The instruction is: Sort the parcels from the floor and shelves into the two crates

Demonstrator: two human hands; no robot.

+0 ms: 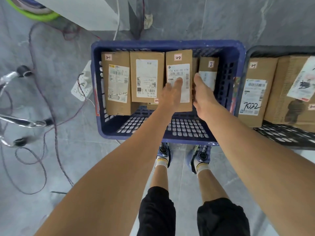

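A person is standing over a deep blue plastic lattice crate (163,44) on the grey tiled floor (56,108) and handling a long brown cardboard parcel with a white shipping label and a small pink tag (186,59). The left grip (170,93) is lying open on the parcel's label face, its fingers (178,82) stretched flat and pointing far. The right grip (203,99) is also open, pressing straight fingers along the parcel's right edge. The parcel is sitting inside the blue crate, towards its far wall; whether its underside is touching the crate's bottom cannot be told. To its left, two more labelled brown cardboard parcels are lying side by side: one against the left wall (116,62) and a flat one (147,57) just beside the handled parcel. To its right, a narrower brown parcel (208,64) is leaning near the right wall. A black plastic lattice crate (255,50) is standing just right of the blue one, holding a brown box with handwritten digits on its label (262,68) and a larger brown carton (286,92) beside it. A white power strip (83,82) and thin loose cables (51,106) are lying on the floor to the left.
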